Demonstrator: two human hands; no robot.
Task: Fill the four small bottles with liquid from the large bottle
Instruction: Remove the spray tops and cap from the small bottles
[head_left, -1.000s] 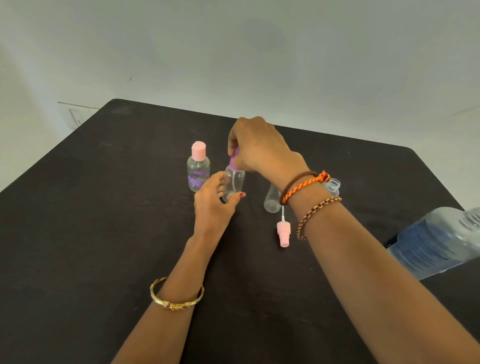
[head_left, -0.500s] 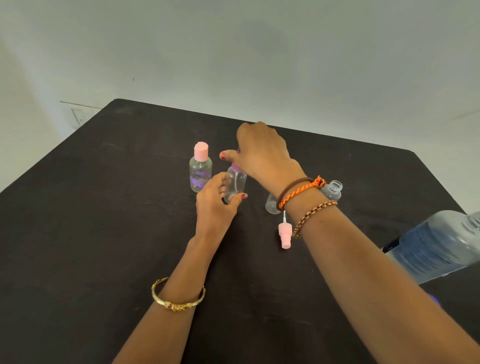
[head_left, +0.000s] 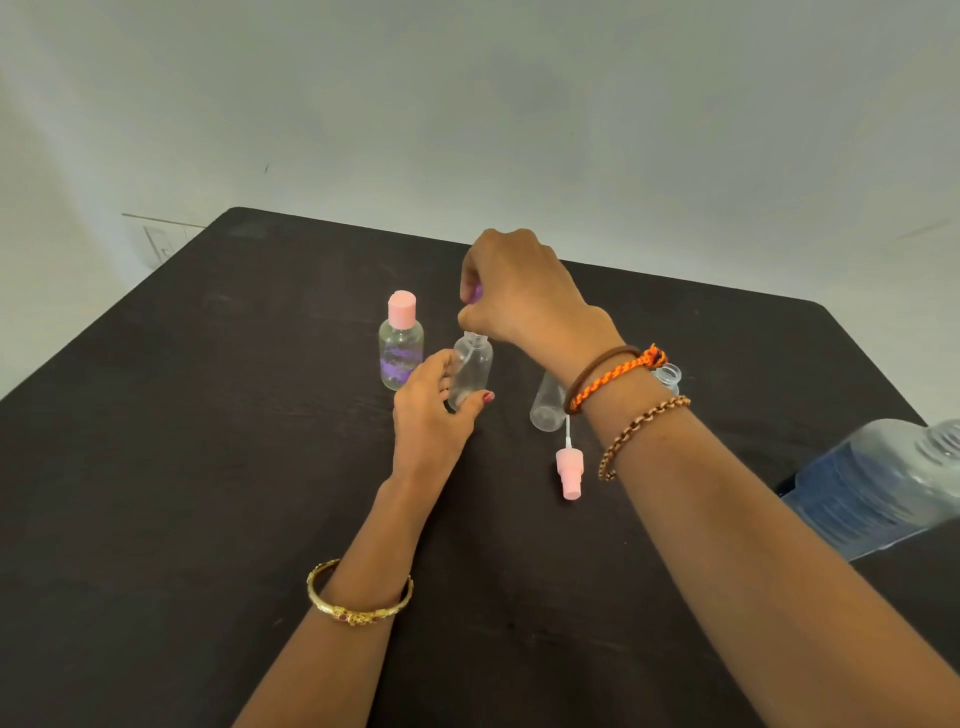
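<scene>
Currently we note the left hand (head_left: 431, 410) with fingers curled round a clear small bottle (head_left: 471, 371) standing on the bench (head_left: 208, 467), while the right hand (head_left: 519, 296) pinches its purple spray top (head_left: 474, 294) just above the neck. The large bottle (head_left: 878, 488) lies at the right edge. We judge the light bottle may tip if the dip tube snags.

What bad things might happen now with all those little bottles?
The right hand is lifting the purple sprayer top, its tube still inside the small bottle gripped by the left hand; a snag might tip it. The right forearm hangs over two open bottles and might knock them. The pink sprayer lying loose might roll.
</scene>
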